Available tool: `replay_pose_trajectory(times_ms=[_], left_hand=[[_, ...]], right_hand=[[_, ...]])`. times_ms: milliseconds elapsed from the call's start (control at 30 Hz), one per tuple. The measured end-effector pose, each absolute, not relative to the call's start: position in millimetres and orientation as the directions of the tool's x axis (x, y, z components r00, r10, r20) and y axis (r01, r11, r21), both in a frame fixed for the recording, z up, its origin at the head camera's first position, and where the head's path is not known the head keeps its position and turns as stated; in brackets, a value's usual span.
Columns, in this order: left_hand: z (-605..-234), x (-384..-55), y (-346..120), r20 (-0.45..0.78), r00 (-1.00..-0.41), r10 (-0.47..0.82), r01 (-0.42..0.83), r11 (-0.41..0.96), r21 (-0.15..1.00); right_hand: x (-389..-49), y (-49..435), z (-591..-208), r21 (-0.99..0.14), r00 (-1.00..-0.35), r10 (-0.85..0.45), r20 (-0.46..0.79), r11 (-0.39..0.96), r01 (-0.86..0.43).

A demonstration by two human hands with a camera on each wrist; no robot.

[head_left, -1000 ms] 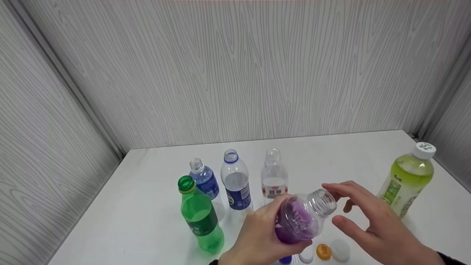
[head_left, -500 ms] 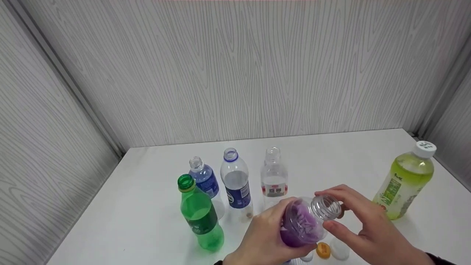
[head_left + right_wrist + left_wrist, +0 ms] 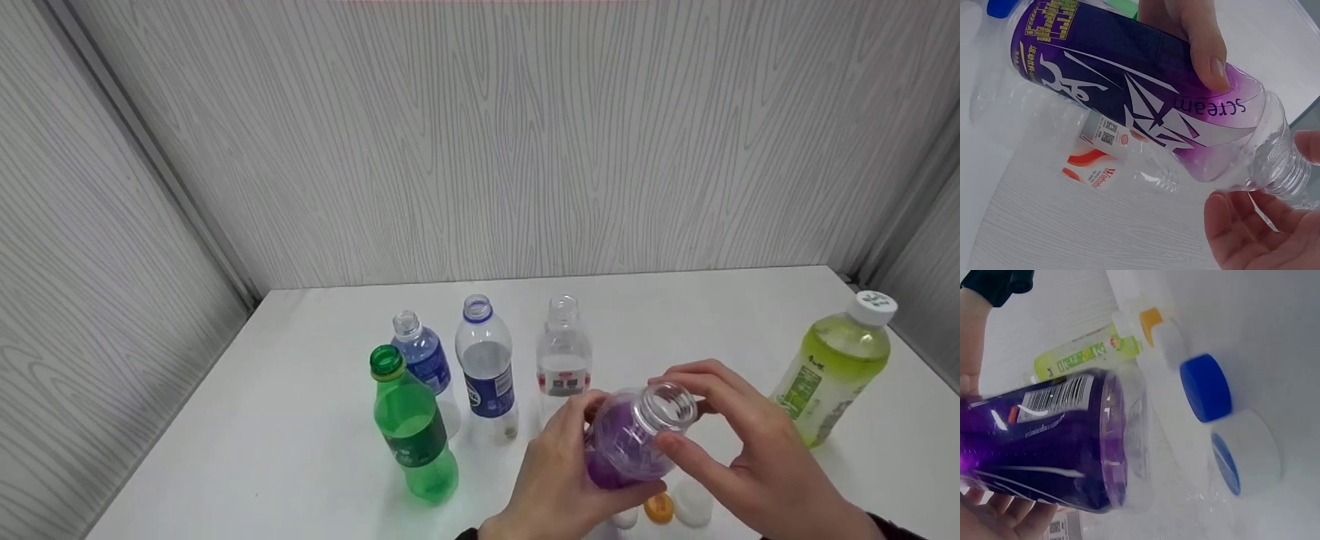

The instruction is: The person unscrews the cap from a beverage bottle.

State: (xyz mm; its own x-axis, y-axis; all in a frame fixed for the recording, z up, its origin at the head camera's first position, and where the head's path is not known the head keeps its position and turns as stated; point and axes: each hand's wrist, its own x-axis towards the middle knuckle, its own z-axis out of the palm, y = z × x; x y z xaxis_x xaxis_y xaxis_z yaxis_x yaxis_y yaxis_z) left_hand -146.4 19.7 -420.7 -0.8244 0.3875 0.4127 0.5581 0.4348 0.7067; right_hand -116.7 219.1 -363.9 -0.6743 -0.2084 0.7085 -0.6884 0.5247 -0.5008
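A clear bottle with a purple label (image 3: pixel 1145 84) is tilted in the person's hands, its uncapped mouth toward the right hand. In the head view the left hand (image 3: pixel 559 469) grips it round the body. The right hand (image 3: pixel 757 450) has its thumb and fingers on either side of the threaded neck (image 3: pixel 670 407), pinching it. Below the bottle, the left wrist view shows a blue cap (image 3: pixel 1206 388), a white cap (image 3: pixel 1247 453) with a blue inside, and an orange cap (image 3: pixel 1150 322) on the white table.
Uncapped bottles stand to the left and behind: a green bottle (image 3: pixel 409 420), two blue-labelled bottles (image 3: pixel 489 367) and a clear bottle with a red-white label (image 3: pixel 564 360). A capped yellow-green drink bottle (image 3: pixel 840 367) stands at right. Wood-grain panels (image 3: pixel 525 135) enclose the white table.
The right hand has come in from the right and its thumb and fingers have closed on the bottle's neck. The purple-labelled bottle has shifted slightly right in the left hand.
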Motion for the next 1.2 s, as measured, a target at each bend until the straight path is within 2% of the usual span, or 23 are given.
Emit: replay_pose_trajectory(times_ms=[133,233,467,900,1200], left_hand=[[-421,-148,32,0.531,-0.797,0.287,0.603,0.415,0.681],[-419,-152,42,0.561,-0.796,0.228,0.602,0.406,0.688],[-412,-162,66,0.442,-0.879,0.18,0.476,0.388,0.789],[-413,-186,96,0.358,-0.925,0.125,0.375,0.427,0.823],[-419,-191,105,0.351,-0.93,0.11,0.361,0.453,0.815]], right_hand=[[-123,218,-352,-0.489,-0.672,-0.188,0.716,0.552,-0.675],[-128,219,-343,-0.481,-0.684,-0.183,0.706,0.585,-0.653],[-139,226,-332,-0.477,-0.706,-0.163,0.689,0.631,-0.612],[-176,248,-348,-0.508,-0.741,-0.114,0.662,0.658,-0.556],[-187,257,-354,-0.529,-0.78,-0.113,0.616,0.675,-0.515]])
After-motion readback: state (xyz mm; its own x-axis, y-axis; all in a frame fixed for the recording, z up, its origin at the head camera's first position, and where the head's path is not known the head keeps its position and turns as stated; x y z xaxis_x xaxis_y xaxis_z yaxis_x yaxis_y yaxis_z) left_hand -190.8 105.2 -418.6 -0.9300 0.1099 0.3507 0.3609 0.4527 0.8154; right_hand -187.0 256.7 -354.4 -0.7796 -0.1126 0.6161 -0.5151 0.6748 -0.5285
